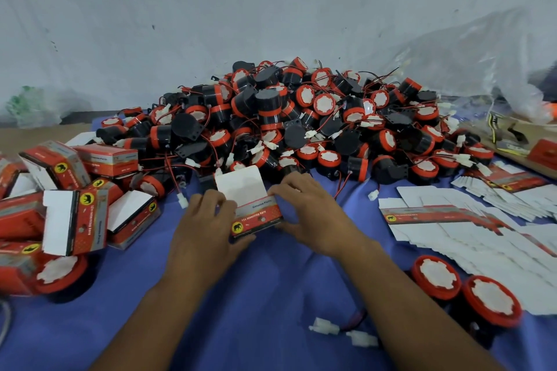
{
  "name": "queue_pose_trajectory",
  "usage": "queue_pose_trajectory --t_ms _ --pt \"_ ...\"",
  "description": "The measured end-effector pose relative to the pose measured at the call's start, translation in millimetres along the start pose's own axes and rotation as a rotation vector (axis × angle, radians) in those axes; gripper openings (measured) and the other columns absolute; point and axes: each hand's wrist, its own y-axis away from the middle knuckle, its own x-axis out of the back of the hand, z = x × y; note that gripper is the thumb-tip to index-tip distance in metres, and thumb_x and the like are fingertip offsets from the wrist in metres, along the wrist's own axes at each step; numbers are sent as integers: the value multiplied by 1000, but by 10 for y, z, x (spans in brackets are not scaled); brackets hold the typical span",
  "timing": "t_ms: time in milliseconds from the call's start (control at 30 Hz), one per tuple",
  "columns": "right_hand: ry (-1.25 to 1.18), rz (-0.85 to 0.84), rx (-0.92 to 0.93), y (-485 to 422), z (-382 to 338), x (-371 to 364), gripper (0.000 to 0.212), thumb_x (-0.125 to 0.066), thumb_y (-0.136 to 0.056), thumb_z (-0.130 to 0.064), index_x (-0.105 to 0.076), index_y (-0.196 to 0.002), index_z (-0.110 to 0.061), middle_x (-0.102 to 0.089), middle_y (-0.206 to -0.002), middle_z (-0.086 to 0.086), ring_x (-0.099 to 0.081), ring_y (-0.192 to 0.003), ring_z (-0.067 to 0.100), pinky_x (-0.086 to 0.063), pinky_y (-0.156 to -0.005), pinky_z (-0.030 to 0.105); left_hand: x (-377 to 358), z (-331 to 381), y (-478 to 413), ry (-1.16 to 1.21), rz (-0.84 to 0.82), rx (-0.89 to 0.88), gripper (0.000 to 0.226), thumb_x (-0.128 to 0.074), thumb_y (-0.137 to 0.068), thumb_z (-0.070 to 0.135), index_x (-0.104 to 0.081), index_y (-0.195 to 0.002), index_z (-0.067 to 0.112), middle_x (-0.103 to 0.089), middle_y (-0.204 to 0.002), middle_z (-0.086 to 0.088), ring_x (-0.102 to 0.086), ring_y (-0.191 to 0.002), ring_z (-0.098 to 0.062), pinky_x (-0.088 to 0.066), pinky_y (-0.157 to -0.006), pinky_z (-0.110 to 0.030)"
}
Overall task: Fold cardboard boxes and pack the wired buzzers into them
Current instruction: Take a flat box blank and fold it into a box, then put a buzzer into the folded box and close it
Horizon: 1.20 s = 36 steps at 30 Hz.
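Blue cloth (271,295) over the table, crumpled white sheeting (211,9) as the backdrop. Both hands are on one small red cardboard box (256,217) sitting on the cloth, front and centre. The left hand (208,220) has its fingers curled round the left end, and the right hand (307,208) pinches the right end. The white top flap (238,187) stands open.

The box front has a yellow circle with an elephant on it. "Genuine Parts" is readable, and the line below looks like "12v reversing horn".

Just behind is a huge pile of black-and-red wired buzzers (301,117). Folded boxes (75,220) are heaped on the left, flat box blanks (452,220) fanned out on the right. Two loose buzzers (437,277) lie near the right forearm, with white connectors (325,325) beside them. There's a clear plastic bag (467,54) at the far right.
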Motion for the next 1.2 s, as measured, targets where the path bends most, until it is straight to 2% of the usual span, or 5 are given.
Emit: queue_pose_trajectory --t_ms 433,533,667,933,1200 --pt "-502 113 -332 39 39 137 43 -44 -100 -55 -47 -71 -24 -50 -60 -10 -42 -55 5 -39 -54 38 -75 -50 24 748 -89 287 26 -68 -88 33 -73 -109 20 -46 -139 10 -51 -114 5 -40 -80 -2" --pt "-206 224 -383 23 222 55 9 -58 -100 -23 -63 -105 -17 -59 -102 -5 -55 -90 13 -44 -78 35 -33 -84 21 768 -87 245 38 -66 -77 45 -73 -105 20 -42 -138 8 -48 -106 17 -39 -78 0" --pt "-21 -66 -360 -87 417 -87 70 -63 -97 -19 -26 -156 -16 -22 -161 9 -26 -143 33 -32 -114 46 -19 -95 51 713 -107 171 13 -73 -81 39 -69 -93 37 -35 -139 20 -45 -107 20 -39 -80 0" --pt "216 64 -402 -271 402 -200 51 -67 -84 -28 -51 -132 -20 -56 -123 6 -44 -109 33 -35 -81 39 -152 -95 146 548 -223 28 22 -76 -84 35 -56 -90 43 -47 -117 18 -38 -111 -9 -31 -90 -15" --pt "-741 616 -629 -228 272 643 3 -64 -95 -40 -65 -98 -38 -68 -103 -4 -68 -88 18 -57 -67 32 -143 -99 127 683 -165 136 61 -77 -72 49 -40 -120 52 -43 -125 33 -41 -116 10 -41 -83 -9"
